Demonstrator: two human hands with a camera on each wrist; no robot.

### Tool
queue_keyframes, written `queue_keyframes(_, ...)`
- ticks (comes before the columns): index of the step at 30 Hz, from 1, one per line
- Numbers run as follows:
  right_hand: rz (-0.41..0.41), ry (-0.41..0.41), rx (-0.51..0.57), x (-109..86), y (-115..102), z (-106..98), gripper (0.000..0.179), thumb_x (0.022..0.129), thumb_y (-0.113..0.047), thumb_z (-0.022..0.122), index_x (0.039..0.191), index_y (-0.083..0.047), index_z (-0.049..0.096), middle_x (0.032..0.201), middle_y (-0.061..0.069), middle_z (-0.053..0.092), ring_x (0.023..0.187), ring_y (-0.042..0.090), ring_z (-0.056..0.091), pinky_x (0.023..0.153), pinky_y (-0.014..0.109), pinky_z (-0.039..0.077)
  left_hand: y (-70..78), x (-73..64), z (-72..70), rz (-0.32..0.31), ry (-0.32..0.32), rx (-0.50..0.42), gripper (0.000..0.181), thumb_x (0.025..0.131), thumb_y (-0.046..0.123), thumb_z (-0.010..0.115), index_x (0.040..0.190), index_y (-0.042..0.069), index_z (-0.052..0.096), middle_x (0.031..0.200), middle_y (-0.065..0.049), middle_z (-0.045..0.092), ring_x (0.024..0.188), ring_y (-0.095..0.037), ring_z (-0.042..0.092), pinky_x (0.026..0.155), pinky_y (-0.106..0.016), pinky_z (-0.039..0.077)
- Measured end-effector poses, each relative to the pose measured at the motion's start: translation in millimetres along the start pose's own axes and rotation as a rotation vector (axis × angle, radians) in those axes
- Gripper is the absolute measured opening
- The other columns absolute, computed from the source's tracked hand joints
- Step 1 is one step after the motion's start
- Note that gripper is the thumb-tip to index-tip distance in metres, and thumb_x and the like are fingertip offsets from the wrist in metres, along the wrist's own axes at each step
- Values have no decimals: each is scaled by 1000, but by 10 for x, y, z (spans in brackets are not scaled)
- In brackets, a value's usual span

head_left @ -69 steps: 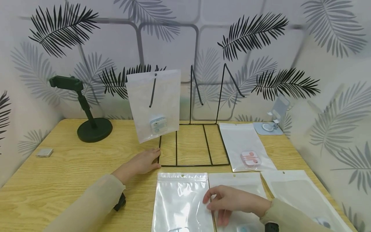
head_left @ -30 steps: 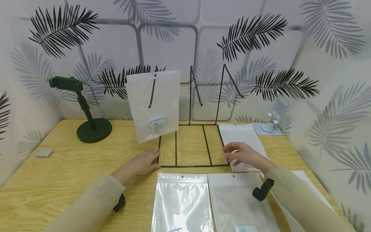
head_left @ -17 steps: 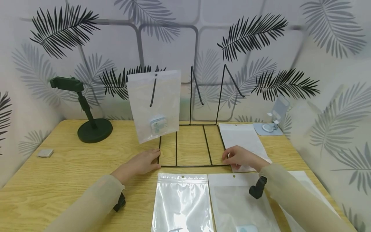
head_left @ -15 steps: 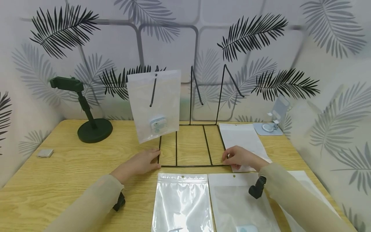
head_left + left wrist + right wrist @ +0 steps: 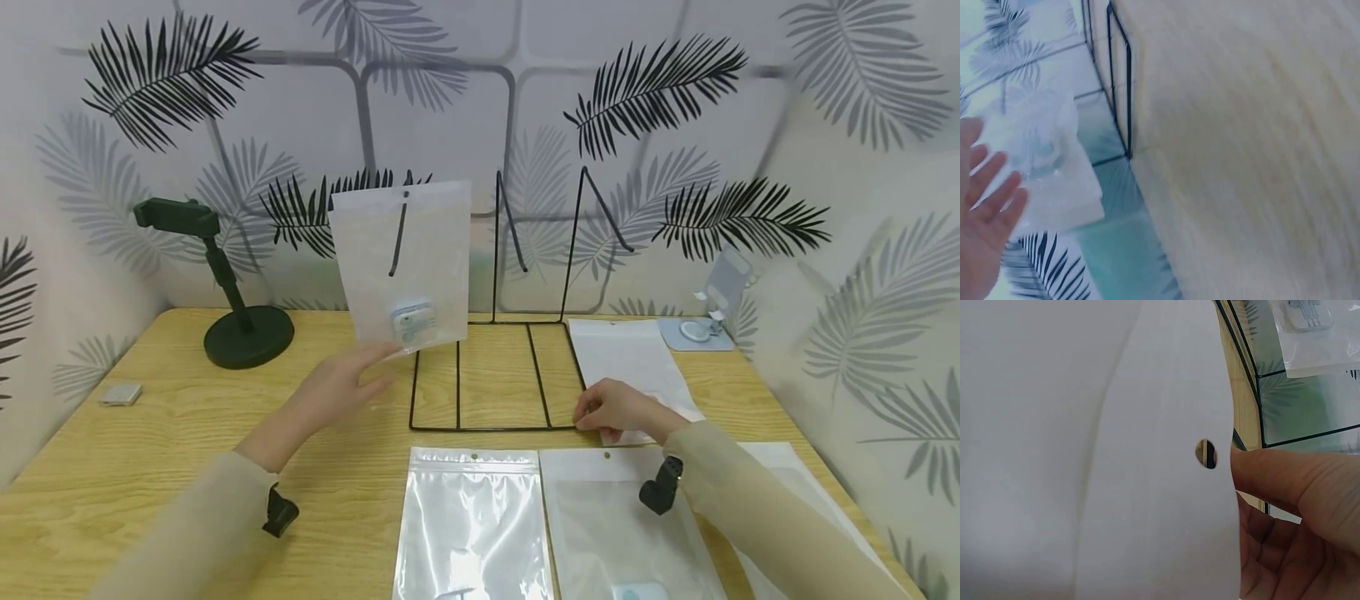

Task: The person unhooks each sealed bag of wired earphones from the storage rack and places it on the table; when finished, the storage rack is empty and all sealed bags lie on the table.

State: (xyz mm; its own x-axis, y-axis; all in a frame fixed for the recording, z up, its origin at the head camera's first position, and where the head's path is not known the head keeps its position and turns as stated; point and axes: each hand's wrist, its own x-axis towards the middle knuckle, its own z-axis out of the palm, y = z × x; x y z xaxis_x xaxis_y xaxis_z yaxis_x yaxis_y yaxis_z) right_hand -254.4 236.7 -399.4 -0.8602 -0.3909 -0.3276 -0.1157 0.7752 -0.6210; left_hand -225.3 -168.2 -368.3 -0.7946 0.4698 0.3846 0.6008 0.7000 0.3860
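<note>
My left hand (image 5: 337, 387) has its fingers stretched toward the lower edge of a white zip bag (image 5: 401, 258), which hangs from the left hook of a black wire display rack (image 5: 472, 429). A small clear case with light-blue earphones (image 5: 414, 322) shows in that bag. In the left wrist view the fingers (image 5: 1007, 203) are spread and hold nothing. My right hand (image 5: 618, 408) pinches the rack's front right corner; in the right wrist view a flat white bag's edge (image 5: 1166, 487), with a punched hole, partly covers that hand.
In front of the rack lie a shiny clear bag (image 5: 472, 508) and a white bag (image 5: 611, 467). Another bag (image 5: 633, 350) lies right of the rack, one more (image 5: 772, 467) under the right forearm. Phone stands (image 5: 247, 333) (image 5: 697, 333) flank the rack.
My left hand has left the rack's front left side and moved up and left toward the hanging bag. Earlier my right hand came from the front bags to the rack's right corner.
</note>
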Motion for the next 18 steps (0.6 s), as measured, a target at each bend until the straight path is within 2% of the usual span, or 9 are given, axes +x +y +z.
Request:
queue_keyframes(4, -7, -6, -7, -7, -9, 6, 6, 84, -9, 67, 80, -5, 67, 56, 0, 53, 42, 8, 43, 40, 21, 42, -52, 20, -118, 81, 327, 37, 40, 83, 10, 69, 121, 1, 59, 117, -15, 60, 101, -30, 59, 80, -44, 50)
queue_keyframes(7, -10, -8, -12, -5, -7, 11, 6, 85, -7, 66, 79, -6, 68, 55, 0, 53, 41, 8, 43, 39, 21, 42, -88, 40, -166, 60, 480, 19, 38, 82, 7, 70, 118, 0, 58, 112, -14, 60, 96, -27, 58, 75, -41, 51)
queue_keyframes(9, -7, -7, -14, -1, -2, 13, 7, 85, -6, 66, 78, -8, 68, 54, 0, 52, 41, 8, 43, 39, 21, 42, -104, 52, -178, 26, 537, -8, 38, 82, 7, 70, 117, -1, 56, 110, -15, 57, 95, -27, 55, 75, -40, 51)
queue_keyframes(11, -6, -4, -17, 4, 2, 14, 7, 84, -6, 66, 78, -8, 68, 55, 0, 52, 41, 8, 43, 39, 21, 42, -124, 61, -169, -13, 565, -36, 39, 82, 6, 69, 116, -3, 53, 107, -17, 54, 96, -27, 52, 77, -40, 50)
queue_keyframes(14, -12, -3, -14, 8, 1, 13, 6, 84, -6, 66, 78, -8, 68, 55, 0, 53, 41, 8, 43, 40, 20, 42, -151, 70, -137, -64, 582, -94, 41, 82, 5, 69, 116, -5, 49, 106, -19, 50, 95, -29, 50, 77, -42, 49)
queue_keyframes(18, -21, -6, -7, 0, 1, 14, 6, 84, -6, 66, 78, -8, 68, 56, 0, 53, 42, 8, 43, 40, 21, 42, -171, 99, -83, -95, 594, -167, 42, 83, 3, 68, 118, -7, 47, 106, -21, 49, 94, -30, 49, 77, -43, 48)
